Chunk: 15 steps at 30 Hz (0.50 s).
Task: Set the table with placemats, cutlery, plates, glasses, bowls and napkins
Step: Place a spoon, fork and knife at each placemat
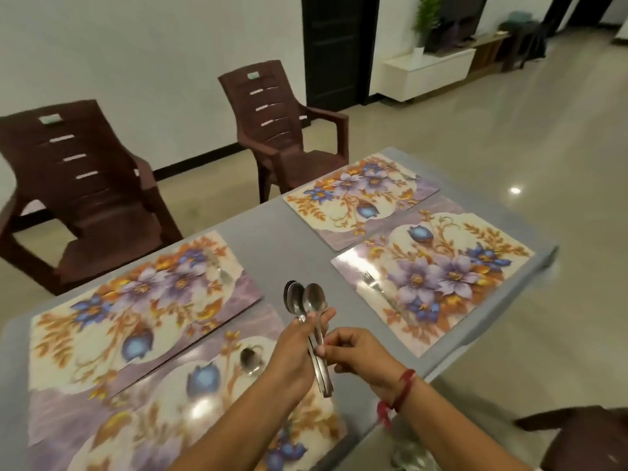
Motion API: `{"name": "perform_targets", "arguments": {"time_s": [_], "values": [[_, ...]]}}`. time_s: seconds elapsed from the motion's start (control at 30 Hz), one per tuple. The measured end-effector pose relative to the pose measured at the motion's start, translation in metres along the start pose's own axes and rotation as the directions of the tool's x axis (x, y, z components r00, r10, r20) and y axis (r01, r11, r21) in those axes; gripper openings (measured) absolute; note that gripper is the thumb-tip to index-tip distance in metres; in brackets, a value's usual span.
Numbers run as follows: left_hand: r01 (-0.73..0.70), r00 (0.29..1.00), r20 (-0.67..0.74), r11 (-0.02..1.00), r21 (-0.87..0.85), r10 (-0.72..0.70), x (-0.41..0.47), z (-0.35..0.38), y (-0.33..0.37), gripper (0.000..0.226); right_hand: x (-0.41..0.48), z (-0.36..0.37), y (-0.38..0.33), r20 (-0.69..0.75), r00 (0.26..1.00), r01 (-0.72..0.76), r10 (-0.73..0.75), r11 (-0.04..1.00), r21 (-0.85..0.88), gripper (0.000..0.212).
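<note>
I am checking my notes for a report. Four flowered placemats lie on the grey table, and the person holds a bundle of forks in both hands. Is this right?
Not quite: the head view shows the left hand and the right hand holding spoons, not forks. The four flowered placemats on the grey table are right.

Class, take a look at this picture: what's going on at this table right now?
A person is setting a grey table. Four flowered placemats are down. The left hand holds a bunch of spoons while the right hand pinches their handles, probably to draw one out. A single spoon lies on the nearest placemat and a fork on the right placemat. No plates or glasses show.
</note>
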State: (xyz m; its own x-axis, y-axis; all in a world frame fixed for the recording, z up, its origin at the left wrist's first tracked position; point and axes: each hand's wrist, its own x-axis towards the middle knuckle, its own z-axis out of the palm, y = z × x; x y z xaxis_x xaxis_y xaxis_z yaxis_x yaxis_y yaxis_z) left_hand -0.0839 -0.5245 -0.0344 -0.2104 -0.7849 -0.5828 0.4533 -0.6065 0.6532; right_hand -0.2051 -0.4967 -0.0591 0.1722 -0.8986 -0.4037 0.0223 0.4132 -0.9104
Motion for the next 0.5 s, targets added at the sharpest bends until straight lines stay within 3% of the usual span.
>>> {"name": "perform_targets", "arguments": {"time_s": [0.1, 0.17, 0.3, 0.37, 0.5], "values": [[0.018, 0.999, 0.038, 1.0, 0.013, -0.019, 0.042, 0.069, -0.017, 0.028, 0.017, -0.085, -0.005, -0.06, 0.996, -0.049, 0.06, 0.984, 0.17, 0.009], [0.048, 0.998, 0.037, 0.999, 0.001, -0.048, 0.074, 0.121, -0.029, 0.024, 0.024, -0.159, -0.012, -0.159, 0.983, -0.054, 0.086, 0.98, 0.192, 0.007], [0.046, 0.996, -0.077, 0.996, 0.081, -0.04, 0.134, 0.202, -0.053, 0.021, 0.034, -0.313, -0.029, -0.382, 0.919, -0.103, 0.096, 0.995, 0.002, 0.004], [0.057, 0.989, -0.138, 0.994, 0.088, -0.044, 0.153, 0.23, -0.064, 0.02, 0.05, -0.379, -0.034, -0.467, 0.88, -0.169, 0.087, 0.976, -0.136, 0.014], [0.061, 0.985, -0.158, 0.997, -0.055, -0.069, 0.168, 0.257, -0.076, 0.033, 0.093, -0.446, -0.041, -0.497, 0.868, -0.2, 0.009, 0.922, -0.333, 0.005]]}}
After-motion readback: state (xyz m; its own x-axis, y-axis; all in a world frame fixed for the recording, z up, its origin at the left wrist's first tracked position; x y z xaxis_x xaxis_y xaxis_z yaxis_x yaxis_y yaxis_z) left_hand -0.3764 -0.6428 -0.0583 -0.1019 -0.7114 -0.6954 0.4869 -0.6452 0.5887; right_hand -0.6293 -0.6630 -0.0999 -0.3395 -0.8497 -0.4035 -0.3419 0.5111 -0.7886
